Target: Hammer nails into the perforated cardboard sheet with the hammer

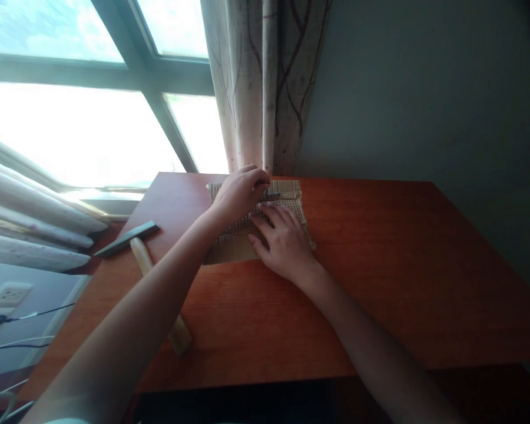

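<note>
A piece of brown cardboard point(229, 252) lies on the table, with a band of small dark marks or holes across it and a thin dark line near its far side. Over its far part is my left hand point(241, 189), fingers curled together in a pinch; whatever they hold is too small or hidden to make out. My right hand point(287, 238) rests on the cardboard's near right part, its fingers spread and lying flat. Both hands cover much of the sheet. To the left lies a hammer point(128, 238), its wooden handle partly hidden under my left forearm.
The reddish wooden table point(393, 259) meets a grey wall at the back right. A patterned curtain point(242, 88) hangs behind its far edge beside a bright window point(70, 123). Wall sockets point(11, 294) with a plug and cables are at the lower left.
</note>
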Demonstrator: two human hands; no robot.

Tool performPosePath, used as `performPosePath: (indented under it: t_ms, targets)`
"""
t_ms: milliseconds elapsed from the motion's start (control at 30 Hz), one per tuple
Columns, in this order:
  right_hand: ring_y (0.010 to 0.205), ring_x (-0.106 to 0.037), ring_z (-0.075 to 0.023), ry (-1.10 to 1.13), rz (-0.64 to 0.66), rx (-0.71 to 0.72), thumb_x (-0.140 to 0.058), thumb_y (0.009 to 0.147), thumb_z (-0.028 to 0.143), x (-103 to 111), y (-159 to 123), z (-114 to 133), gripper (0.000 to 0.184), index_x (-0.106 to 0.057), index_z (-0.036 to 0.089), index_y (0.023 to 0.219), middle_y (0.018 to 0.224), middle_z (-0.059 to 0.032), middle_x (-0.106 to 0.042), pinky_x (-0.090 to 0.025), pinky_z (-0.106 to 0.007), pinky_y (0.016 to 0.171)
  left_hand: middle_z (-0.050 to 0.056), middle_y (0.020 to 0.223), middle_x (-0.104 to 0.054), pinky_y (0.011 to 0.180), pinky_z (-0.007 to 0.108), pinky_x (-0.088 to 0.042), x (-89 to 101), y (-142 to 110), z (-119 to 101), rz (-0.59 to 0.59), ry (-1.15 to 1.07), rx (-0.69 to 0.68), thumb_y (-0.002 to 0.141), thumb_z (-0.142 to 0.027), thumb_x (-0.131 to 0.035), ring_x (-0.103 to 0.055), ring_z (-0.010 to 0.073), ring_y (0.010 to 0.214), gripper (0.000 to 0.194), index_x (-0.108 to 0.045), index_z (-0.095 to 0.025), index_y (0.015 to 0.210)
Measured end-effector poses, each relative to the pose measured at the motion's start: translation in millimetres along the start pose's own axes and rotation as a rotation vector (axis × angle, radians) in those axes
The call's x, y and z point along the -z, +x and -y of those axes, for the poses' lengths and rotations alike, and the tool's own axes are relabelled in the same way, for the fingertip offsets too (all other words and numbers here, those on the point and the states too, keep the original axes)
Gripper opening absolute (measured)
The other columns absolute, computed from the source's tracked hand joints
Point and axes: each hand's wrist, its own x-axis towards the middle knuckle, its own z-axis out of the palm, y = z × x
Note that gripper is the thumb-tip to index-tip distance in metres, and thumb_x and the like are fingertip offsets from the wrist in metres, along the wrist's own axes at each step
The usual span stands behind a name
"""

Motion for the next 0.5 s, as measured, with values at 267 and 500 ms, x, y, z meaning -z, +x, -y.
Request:
performPosePath:
  t_ms: [267,500]
  targets:
    - [0.138,-0.043,-0.0294,0.001,-0.009,0.007,-0.046,0.100,0.040,-0.8,0.7,-0.6,0.043,-0.064,0.019,0.133,0.145,-0.0121,-0.056,-0.031,-0.049,0.118,0.007,0.096,-0.067,0.069,0.030,-0.044,2.5,2.1,-1.4,0.023,0.010,-0.021,0.089,-0.021,-0.055,-0.060,0.0173,0.078,0.016,-0.070,-0.016,0.094]
    - [0.139,-0.043,-0.0296,0.004,-0.009,0.004,-0.049,0.098,0.040,-1.6,0.3,-0.9,0.043,-0.064,0.020,0.133,0.145,-0.0114,-0.056,-0.032,-0.049,0.118,0.006,0.093,-0.066,0.068,0.029,-0.044,2.2,5.4,-1.7,0.038,0.005,-0.033,0.088,-0.019,-0.054,-0.058,0.0157,0.074,0.015,-0.069,-0.018,0.091]
